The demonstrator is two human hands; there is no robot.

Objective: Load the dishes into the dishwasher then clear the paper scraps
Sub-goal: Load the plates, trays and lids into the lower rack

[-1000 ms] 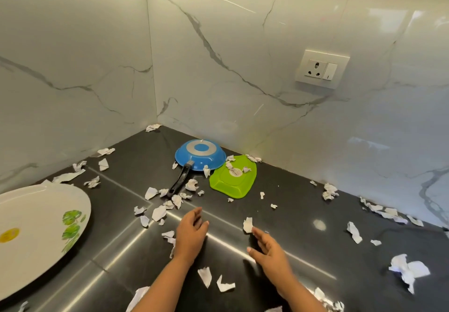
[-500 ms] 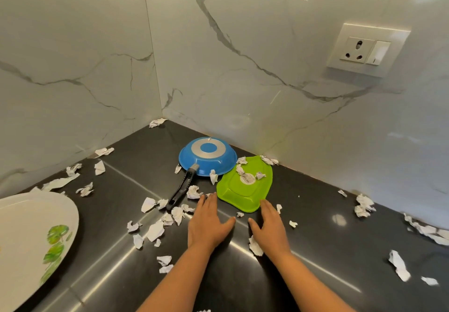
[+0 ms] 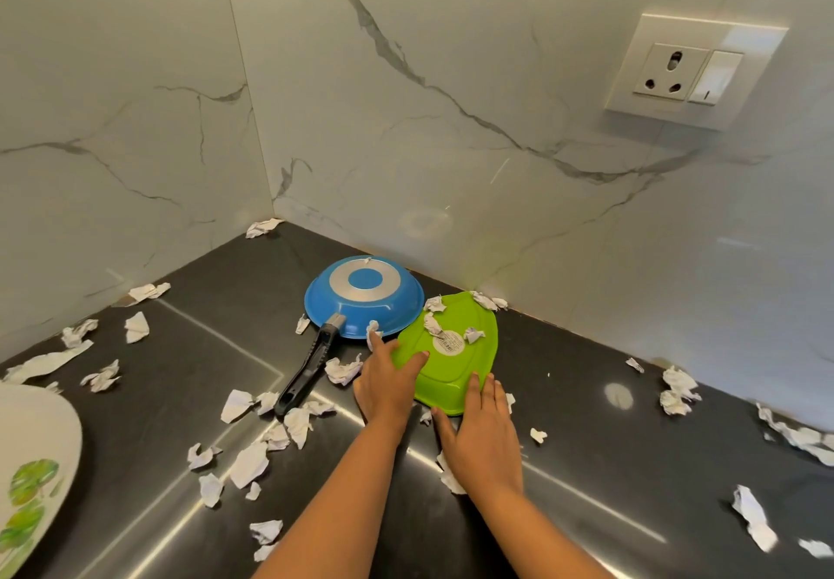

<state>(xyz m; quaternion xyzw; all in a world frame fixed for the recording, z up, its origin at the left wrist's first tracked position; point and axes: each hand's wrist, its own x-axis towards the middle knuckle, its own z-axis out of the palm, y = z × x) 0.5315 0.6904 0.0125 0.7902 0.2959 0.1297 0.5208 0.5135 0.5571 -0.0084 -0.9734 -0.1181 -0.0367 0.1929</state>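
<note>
Both hands are arriving from mid-countertop (image 3: 609, 488) at the inverted green dish (image 3: 456, 366), which is lying by the back edge, touching the blue pan (image 3: 361, 303). The left hand (image 3: 390, 384) and right hand (image 3: 485, 438) are laying straight fingers on its near rim, not yet gripping. Dish loading is beginning.

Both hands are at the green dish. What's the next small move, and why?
Probably curl the fingers under the near rim of the upturned green plastic dish and tip it up. Left hand and right hand lie flat against it, not yet gripping, and torn white paper scraps sit on its base, so tipping should shed them first.
</note>
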